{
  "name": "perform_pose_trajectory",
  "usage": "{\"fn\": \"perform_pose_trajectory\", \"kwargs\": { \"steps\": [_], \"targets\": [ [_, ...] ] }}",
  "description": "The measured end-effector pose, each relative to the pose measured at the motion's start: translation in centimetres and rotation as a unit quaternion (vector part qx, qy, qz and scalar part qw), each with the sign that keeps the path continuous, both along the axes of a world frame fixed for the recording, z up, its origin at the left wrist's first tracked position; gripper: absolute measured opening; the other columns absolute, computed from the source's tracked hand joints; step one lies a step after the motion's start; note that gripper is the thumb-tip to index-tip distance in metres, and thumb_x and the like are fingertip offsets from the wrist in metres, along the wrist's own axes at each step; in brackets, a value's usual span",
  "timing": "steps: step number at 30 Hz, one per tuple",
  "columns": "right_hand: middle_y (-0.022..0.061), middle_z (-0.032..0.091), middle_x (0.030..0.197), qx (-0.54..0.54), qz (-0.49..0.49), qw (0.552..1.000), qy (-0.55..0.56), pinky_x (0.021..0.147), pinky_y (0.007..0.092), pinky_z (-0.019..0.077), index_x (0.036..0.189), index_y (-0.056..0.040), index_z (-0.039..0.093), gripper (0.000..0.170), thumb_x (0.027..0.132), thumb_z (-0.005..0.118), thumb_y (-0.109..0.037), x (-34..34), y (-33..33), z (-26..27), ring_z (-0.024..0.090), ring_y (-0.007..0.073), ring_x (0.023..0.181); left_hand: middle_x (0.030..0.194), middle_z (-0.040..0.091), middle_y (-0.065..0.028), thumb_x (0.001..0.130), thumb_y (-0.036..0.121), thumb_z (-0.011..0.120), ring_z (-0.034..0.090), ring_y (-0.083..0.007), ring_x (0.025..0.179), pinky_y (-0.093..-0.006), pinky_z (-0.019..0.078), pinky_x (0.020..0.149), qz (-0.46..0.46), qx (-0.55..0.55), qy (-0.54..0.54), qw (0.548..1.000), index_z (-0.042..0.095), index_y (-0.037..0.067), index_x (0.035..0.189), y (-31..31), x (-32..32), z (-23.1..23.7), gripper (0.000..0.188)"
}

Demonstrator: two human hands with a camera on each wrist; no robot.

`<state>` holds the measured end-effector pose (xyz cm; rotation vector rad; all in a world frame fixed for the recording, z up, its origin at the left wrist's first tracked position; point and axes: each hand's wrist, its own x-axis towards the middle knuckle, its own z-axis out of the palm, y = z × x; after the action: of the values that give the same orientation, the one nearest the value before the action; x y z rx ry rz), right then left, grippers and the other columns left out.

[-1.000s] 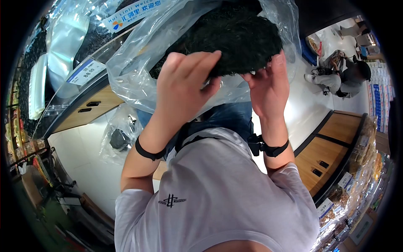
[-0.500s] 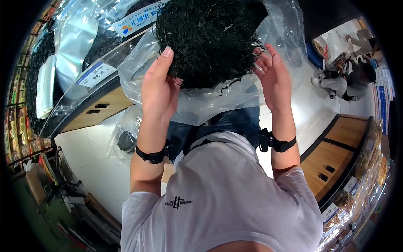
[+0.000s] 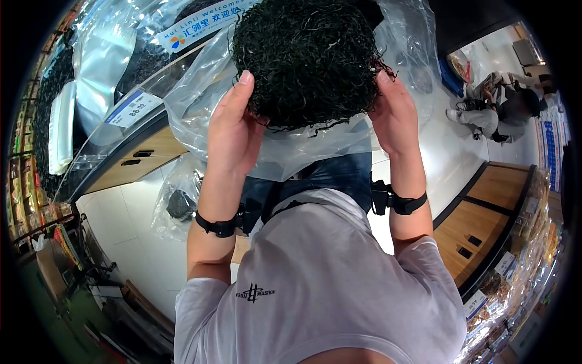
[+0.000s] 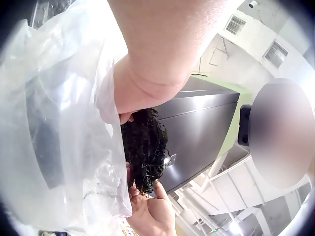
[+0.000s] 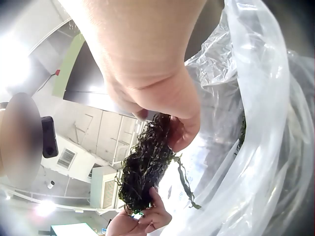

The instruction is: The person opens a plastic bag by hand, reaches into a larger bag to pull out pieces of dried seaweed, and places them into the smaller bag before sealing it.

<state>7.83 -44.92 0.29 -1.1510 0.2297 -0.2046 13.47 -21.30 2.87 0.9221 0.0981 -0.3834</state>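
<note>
A thick, roughly square cake of dark green dried shredded seaweed [image 3: 306,64] is held up in front of the body, loose strands curling from its edges. My left hand [image 3: 233,124] grips its left side, thumb on top and fingers beneath. On the opposite side my right hand [image 3: 394,115] holds it the same way. In the right wrist view the seaweed [image 5: 142,167] spans between both hands, and one long strand [image 5: 187,184] dangles from it. Under and behind it spreads a large clear plastic bag [image 3: 297,151]. More dark seaweed [image 3: 371,12] shows behind the cake.
On the left stands a display bin with a price tag [image 3: 133,109] and a roll of clear bags [image 3: 62,127]. Another plastic bag [image 3: 176,197] is near the floor. Wooden cabinets [image 3: 479,224] stand at right, with a seated person [image 3: 500,112] beyond.
My left hand has moved from across the front of the seaweed to its left side. The cake has turned its broad face up, and the right hand has closed in on its edge.
</note>
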Motion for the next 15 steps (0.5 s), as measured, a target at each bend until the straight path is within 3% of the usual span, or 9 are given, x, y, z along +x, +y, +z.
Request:
{"fn": "perform_pose_trajectory", "kwargs": {
  "steps": [5,7,10,15],
  "targets": [
    [0.0079,0.065,0.128,-0.018,-0.003,1.000,-0.023,0.098,0.0323,0.0481,0.139,-0.0024,0.052,0.043,0.102,0.058,-0.024,0.5,0.0,-0.3,0.062,0.0174,0.116,0.117,0.071,-0.0045,0.102,0.033,0.060,0.066,-0.0126,0.102,-0.0273,0.0485,0.088,-0.034,0.010,-0.021,0.999,0.065,0.004,0.121,0.3,0.2,-0.7,0.035],
    [-0.0030,0.064,0.109,0.014,-0.034,0.999,-0.026,0.078,0.0207,0.0444,0.139,-0.0050,0.052,0.044,0.098,0.065,-0.014,0.5,0.4,0.4,0.057,0.0041,0.094,0.119,0.070,-0.0035,0.102,0.033,0.060,0.064,-0.0118,0.106,-0.0280,0.0465,0.091,-0.048,0.022,-0.030,0.998,0.065,0.005,0.123,0.4,0.3,-0.9,0.036],
    [-0.0020,0.064,0.111,-0.003,-0.033,0.998,-0.057,0.080,0.0206,0.0441,0.141,-0.0043,0.050,0.047,0.097,0.065,-0.010,0.4,-0.2,-0.1,0.057,0.0047,0.096,0.123,0.067,-0.0007,0.101,0.034,0.061,0.059,-0.0098,0.112,-0.0279,0.0411,0.094,-0.068,0.038,-0.026,0.997,0.063,0.006,0.126,0.5,0.4,-1.5,0.038],
    [0.0004,0.063,0.118,-0.042,-0.038,0.993,-0.100,0.088,0.0215,0.0441,0.143,-0.0027,0.047,0.049,0.097,0.064,-0.006,0.0,0.3,0.7,0.057,0.0070,0.102,0.120,0.067,0.0014,0.101,0.034,0.060,0.059,-0.0113,0.106,-0.0300,0.0394,0.088,-0.075,0.066,-0.008,0.995,0.066,0.010,0.124,0.6,0.8,-2.4,0.034]
  ]
}}
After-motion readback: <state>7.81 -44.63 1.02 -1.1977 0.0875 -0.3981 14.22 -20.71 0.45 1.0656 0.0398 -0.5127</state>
